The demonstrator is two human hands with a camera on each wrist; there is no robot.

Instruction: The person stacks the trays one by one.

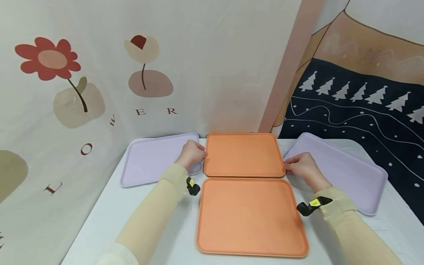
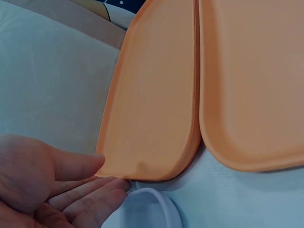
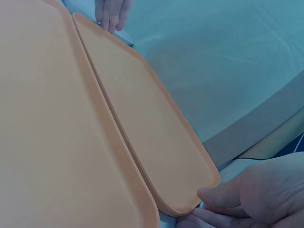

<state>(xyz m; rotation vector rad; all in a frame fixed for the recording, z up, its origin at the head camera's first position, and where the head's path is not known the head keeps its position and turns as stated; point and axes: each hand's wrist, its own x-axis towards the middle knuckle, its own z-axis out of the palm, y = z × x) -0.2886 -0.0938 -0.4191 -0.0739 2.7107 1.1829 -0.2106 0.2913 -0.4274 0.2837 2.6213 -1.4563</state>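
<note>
Two orange trays lie one behind the other in the middle of the table. At the far orange tray (image 1: 244, 154), my left hand (image 1: 191, 154) pinches the left short edge, thumb (image 2: 85, 164) at the rim and fingers (image 2: 95, 202) beneath. My right hand (image 1: 304, 170) pinches its right edge the same way, with thumb (image 3: 218, 192) on top of the rim. Near me lies the other orange tray (image 1: 251, 217), its back edge close along the far tray's front edge. In the left wrist view, the far tray's rim shows a doubled edge.
A lilac tray (image 1: 152, 158) lies behind my left forearm, and a second lilac tray (image 1: 341, 173) sits angled beyond my right hand. White cloth covers the table (image 1: 159, 221). A curtain with printed flowers (image 1: 212, 73) rises behind it, and dark tree-patterned fabric (image 1: 357, 114) hangs at the right.
</note>
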